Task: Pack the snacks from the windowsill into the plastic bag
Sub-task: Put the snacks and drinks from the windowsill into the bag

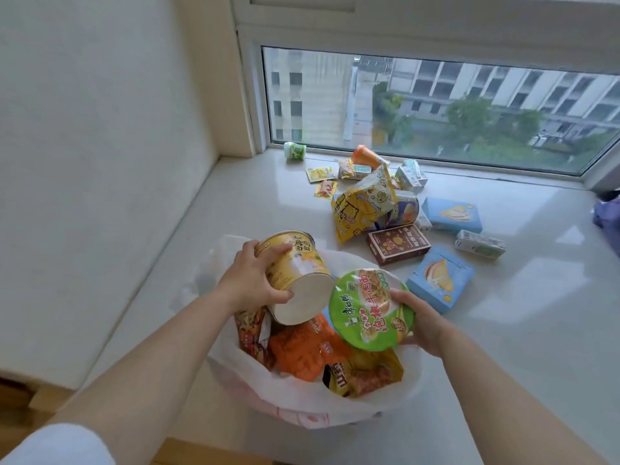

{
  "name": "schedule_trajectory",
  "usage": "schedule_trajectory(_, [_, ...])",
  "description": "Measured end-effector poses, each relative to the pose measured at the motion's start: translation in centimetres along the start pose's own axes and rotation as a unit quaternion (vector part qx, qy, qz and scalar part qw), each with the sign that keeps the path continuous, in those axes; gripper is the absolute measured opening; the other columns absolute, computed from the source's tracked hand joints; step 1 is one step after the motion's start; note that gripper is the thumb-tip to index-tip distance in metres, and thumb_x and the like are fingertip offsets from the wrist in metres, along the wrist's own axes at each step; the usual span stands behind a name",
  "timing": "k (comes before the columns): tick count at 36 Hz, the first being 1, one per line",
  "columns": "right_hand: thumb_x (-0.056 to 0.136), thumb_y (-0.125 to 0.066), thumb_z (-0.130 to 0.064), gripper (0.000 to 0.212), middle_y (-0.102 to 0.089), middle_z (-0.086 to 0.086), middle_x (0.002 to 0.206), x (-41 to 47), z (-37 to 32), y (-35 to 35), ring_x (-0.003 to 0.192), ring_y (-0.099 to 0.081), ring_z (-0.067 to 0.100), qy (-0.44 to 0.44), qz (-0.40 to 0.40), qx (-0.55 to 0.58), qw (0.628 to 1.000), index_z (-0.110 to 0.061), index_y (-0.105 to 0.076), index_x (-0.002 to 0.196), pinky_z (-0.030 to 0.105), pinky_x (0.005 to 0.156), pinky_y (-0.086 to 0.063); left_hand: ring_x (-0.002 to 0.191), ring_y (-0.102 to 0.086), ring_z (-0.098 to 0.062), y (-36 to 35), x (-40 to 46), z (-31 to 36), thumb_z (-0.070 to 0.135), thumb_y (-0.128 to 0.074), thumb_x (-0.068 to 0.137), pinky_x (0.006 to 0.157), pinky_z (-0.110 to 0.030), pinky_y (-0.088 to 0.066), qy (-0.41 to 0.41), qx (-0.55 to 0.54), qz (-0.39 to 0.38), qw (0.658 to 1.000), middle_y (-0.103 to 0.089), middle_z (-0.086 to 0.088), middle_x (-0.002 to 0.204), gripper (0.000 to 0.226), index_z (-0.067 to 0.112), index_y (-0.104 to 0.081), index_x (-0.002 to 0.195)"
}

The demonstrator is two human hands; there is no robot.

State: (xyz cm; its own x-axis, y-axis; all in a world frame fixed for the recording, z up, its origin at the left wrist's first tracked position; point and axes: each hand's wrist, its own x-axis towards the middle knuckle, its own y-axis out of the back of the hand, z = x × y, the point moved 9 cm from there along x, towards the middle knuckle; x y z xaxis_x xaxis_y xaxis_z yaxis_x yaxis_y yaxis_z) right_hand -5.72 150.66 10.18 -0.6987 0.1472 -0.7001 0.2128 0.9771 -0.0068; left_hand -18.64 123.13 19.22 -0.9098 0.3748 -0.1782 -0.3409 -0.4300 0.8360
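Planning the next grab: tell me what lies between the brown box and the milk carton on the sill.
In the head view, bare sill separates the brown box from the milk carton.

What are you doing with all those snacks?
A person is packing snacks into a white plastic bag on the windowsill. The left hand grips a yellow noodle cup tipped on its side, and the right hand holds a green-lidded noodle bowl, both over the open bag. An orange packet and other packets already lie inside. Blue boxes, a brown box, a yellow pouch and small cartons are not packed yet.
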Motion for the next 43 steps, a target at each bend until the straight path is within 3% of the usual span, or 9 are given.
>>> schedule_trajectory(3, [0.077, -0.059, -0.047, 0.054, -0.068, 0.016, 0.105, 0.0, 0.6, -0.6, 0.097, -0.064, 0.032, -0.035, -0.014, -0.002, 0.999, -0.013, -0.057, 0.119, 0.041, 0.082, -0.051, 0.134, -0.027, -0.026, 0.2, 0.2, 0.0, 0.049, -0.077, 0.064, 0.108, -0.04, -0.034, -0.008, 0.024, -0.025, 0.999, -0.017, -0.004, 0.143, 0.09, 0.055, -0.024, 0.137])
schedule_trajectory(7, [0.066, -0.061, -0.053, 0.064, -0.065, 0.019, 0.115, -0.1, 0.8, -0.6, 0.107, -0.061, 0.035, -0.043, -0.015, -0.013, 0.999, -0.014, -0.057, 0.116, 0.048, 0.096, -0.046, 0.134, -0.026, -0.026, 0.1, 0.5, 0.1, 0.051, -0.077, 0.063, 0.108, -0.041, -0.035, -0.02, 0.037, -0.041, 0.998, -0.017, -0.004, 0.143, 0.092, 0.054, -0.023, 0.137])
schedule_trajectory(13, [0.058, -0.068, -0.054, 0.076, -0.064, 0.019, 0.115, -1.0, -0.9, -0.3, 0.102, -0.062, 0.035, -0.004, -0.001, -0.007, 1.0, -0.011, -0.056, 0.12, 0.04, 0.078, -0.048, 0.13, -0.031, -0.025, 0.5, 0.4, 0.3, 0.053, -0.075, 0.059, 0.105, -0.042, -0.038, -0.028, 0.02, -0.031, 0.999, -0.019, 0.0, 0.14, 0.089, 0.057, -0.026, 0.133])
schedule_trajectory(24, [0.05, -0.07, -0.058, 0.066, -0.053, 0.017, 0.124, -3.5, -10.8, 1.4, 0.11, -0.052, 0.037, 0.155, 0.016, 0.278, 0.948, -0.02, -0.063, 0.104, 0.048, 0.093, -0.045, 0.139, -0.016, -0.022, -2.0, -2.4, 5.7, 0.065, -0.069, 0.062, 0.104, -0.034, -0.039, -0.222, 0.182, -0.084, 0.954, -0.006, -0.001, 0.15, 0.09, 0.06, -0.019, 0.136])
schedule_trajectory(28, [0.045, -0.07, -0.055, 0.067, -0.058, 0.015, 0.118, -4.4, -11.4, 0.7, 0.107, -0.054, 0.036, 0.171, 0.003, 0.248, 0.954, -0.021, -0.063, 0.103, 0.044, 0.086, -0.047, 0.136, -0.016, -0.025, -2.1, -0.5, 6.3, 0.068, -0.071, 0.061, 0.106, -0.041, -0.037, -0.171, 0.209, -0.114, 0.956, -0.008, 0.0, 0.146, 0.094, 0.062, -0.016, 0.136])
schedule_trajectory(32, [0.074, -0.055, -0.056, 0.046, -0.06, 0.012, 0.123, -5.2, -11.9, 0.6, 0.12, -0.049, 0.038, 0.188, -0.023, 0.278, 0.942, -0.024, -0.064, 0.106, 0.05, 0.098, -0.042, 0.131, -0.017, -0.028, -1.5, 1.7, 5.9, 0.063, -0.073, 0.06, 0.103, -0.042, -0.038, -0.078, 0.17, -0.093, 0.978, -0.015, -0.004, 0.139, 0.093, 0.06, -0.02, 0.136])
schedule_trajectory(35, [0.031, -0.081, -0.056, 0.085, -0.065, 0.009, 0.114, -6.0, -12.8, 0.7, 0.114, -0.053, 0.036, 0.206, -0.037, 0.279, 0.937, -0.025, -0.064, 0.109, 0.046, 0.088, -0.047, 0.129, -0.02, -0.033, 0.2, 3.0, 3.4, 0.06, -0.072, 0.06, 0.099, -0.043, -0.042, 0.015, 0.181, -0.031, 0.983, -0.017, -0.009, 0.138, 0.093, 0.054, -0.023, 0.139])
schedule_trajectory(37, [0.025, -0.083, -0.054, 0.098, -0.064, 0.009, 0.118, -6.3, -13.4, 0.9, 0.115, -0.053, 0.035, 0.225, -0.054, 0.298, 0.926, -0.024, -0.062, 0.116, 0.047, 0.092, -0.045, 0.125, -0.025, -0.035, 1.6, 3.2, 1.4, 0.059, -0.073, 0.06, 0.097, -0.043, -0.042, 0.064, 0.216, 0.009, 0.974, -0.018, -0.011, 0.136, 0.094, 0.053, -0.023, 0.14])
schedule_trajectory(43, [0.059, -0.07, -0.055, 0.09, -0.049, 0.015, 0.138, -7.7, -16.8, 1.0, 0.129, -0.043, 0.04, 0.281, -0.101, 0.313, 0.902, -0.02, -0.046, 0.139, 0.055, 0.1, -0.038, 0.125, -0.023, -0.036, 1.5, 3.3, -1.1, 0.056, -0.073, 0.059, 0.096, -0.042, -0.045, 0.089, 0.22, -0.001, 0.971, -0.015, -0.012, 0.135, 0.097, 0.051, -0.021, 0.141])
